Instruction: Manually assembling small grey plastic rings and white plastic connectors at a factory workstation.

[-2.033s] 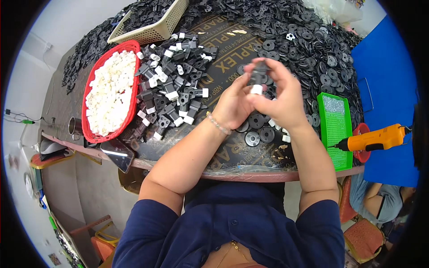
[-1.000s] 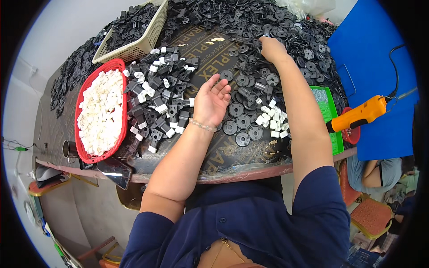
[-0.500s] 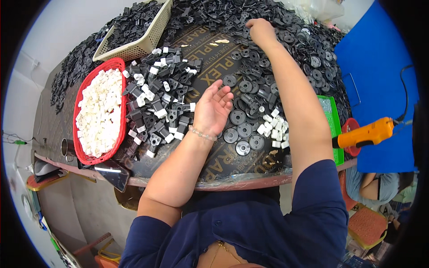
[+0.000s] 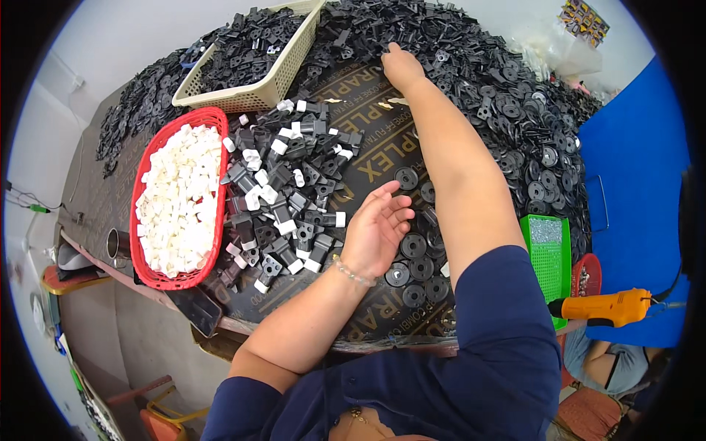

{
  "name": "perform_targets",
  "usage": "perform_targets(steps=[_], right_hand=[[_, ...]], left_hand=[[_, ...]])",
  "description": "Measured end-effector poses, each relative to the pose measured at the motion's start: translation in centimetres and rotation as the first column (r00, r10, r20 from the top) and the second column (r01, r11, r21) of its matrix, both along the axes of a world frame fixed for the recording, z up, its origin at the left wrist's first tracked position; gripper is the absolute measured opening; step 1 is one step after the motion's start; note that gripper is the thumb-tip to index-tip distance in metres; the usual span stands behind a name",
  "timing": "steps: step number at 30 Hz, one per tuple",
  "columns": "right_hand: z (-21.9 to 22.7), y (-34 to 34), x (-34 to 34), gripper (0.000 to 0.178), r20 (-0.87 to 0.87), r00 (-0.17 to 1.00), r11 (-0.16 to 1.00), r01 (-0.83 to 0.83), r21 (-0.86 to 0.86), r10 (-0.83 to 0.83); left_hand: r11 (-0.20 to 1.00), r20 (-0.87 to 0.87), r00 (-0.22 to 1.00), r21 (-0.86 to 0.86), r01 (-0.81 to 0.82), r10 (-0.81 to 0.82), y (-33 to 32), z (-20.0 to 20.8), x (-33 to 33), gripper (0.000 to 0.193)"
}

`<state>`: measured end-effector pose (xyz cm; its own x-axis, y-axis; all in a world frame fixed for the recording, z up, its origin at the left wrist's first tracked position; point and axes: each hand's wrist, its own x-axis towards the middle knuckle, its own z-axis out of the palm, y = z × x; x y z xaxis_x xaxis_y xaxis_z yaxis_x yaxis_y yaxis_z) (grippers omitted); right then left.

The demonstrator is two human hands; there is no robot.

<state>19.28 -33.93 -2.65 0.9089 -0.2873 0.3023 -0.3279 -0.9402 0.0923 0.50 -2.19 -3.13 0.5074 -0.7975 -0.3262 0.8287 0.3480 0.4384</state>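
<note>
While the left hand (image 4: 379, 234) is loosely spread, black parts (image 4: 419, 26) lie just beyond the nearer right hand (image 4: 403, 68), its grip hidden.

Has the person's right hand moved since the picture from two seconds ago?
Yes. The right hand has moved farther from the body and leftward, closer to the cream perforated basket.

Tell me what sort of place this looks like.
Probably a small assembly workshop: heaps of loose black parts cover much of the table, a large red basket holds small white pieces, and there's an orange power tool.
</note>
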Motion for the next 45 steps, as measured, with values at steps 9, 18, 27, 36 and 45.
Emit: perform_targets(steps=[9, 18, 27, 36, 45], right_hand=[[4.8, 4.1, -12.8, 0.014, 0.35, 0.855, 0.369, -0.205, 0.906, -0.383], [6.6, 11.3, -28.8, 0.022, 0.112, 0.965, 0.7, 0.089, 0.708, -0.236], [3.7, 17.3, -33.5, 0.016, 0.331, 0.868, -0.393, -0.47, 0.791, -0.371], [4.5, 18.9, -33.3, 0.02, 0.275, 0.889, -0.488, -0.435, 0.757, -0.365], [4.9, 19.4, -33.9, 0.049, 0.48, 0.856, 0.236, -0.435, 0.869, -0.19]], left_hand=[[0.997, 0.1, 0.992, -0.029, -0.069, 0.071, 0.0, -0.6, 0.4, 0.032], [0.982, 0.524, 0.837, 0.009, -0.189, 0.157, -0.8, 0.4, 1.0, 0.038], [0.991, 0.958, 0.263, -0.128, 0.037, 0.114, -0.2, 2.3, -3.1, 0.081], [0.946, 0.621, 0.739, -0.318, -0.068, 0.262, 0.4, 3.4, -3.0, 0.046], [0.987, 0.508, 0.859, -0.095, 0.13, -0.064, 0.2, 2.2, -0.6, 0.022]])
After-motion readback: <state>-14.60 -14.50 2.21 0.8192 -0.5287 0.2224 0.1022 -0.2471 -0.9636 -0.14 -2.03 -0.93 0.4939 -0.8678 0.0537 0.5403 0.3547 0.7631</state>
